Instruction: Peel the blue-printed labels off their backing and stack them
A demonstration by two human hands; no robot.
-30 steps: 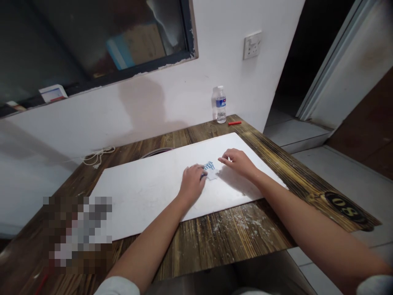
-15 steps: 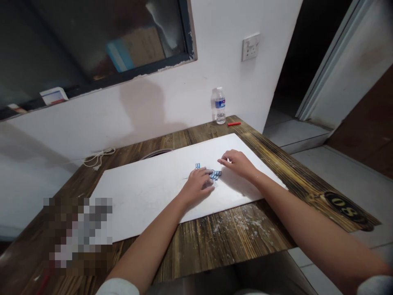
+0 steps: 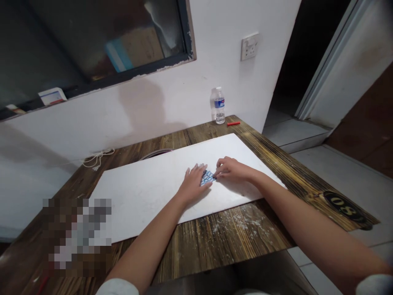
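Several small blue-and-white pieces (image 3: 207, 177) lie grouped on a large white board (image 3: 138, 196). My left hand (image 3: 193, 182) rests on the board at their left side, palm down, fingers spread, covering part of the group. At the right edge of the group, my right hand (image 3: 229, 169) has thumb and fingertips pinched together, touching the edge of the pieces. What its fingertips hold, if anything, is too small to make out.
The board lies on a dark wooden table (image 3: 227, 246). A water bottle (image 3: 220, 107) and a red stick-like object (image 3: 233, 123) stand and lie at the back. White cord (image 3: 97, 157) lies at the back left. A blurred patch covers the front left.
My right hand has come down and left to the pieces, its fingers closing. The fingers of my left hand have spread and shifted left, showing more of the pieces, which sit closer together.
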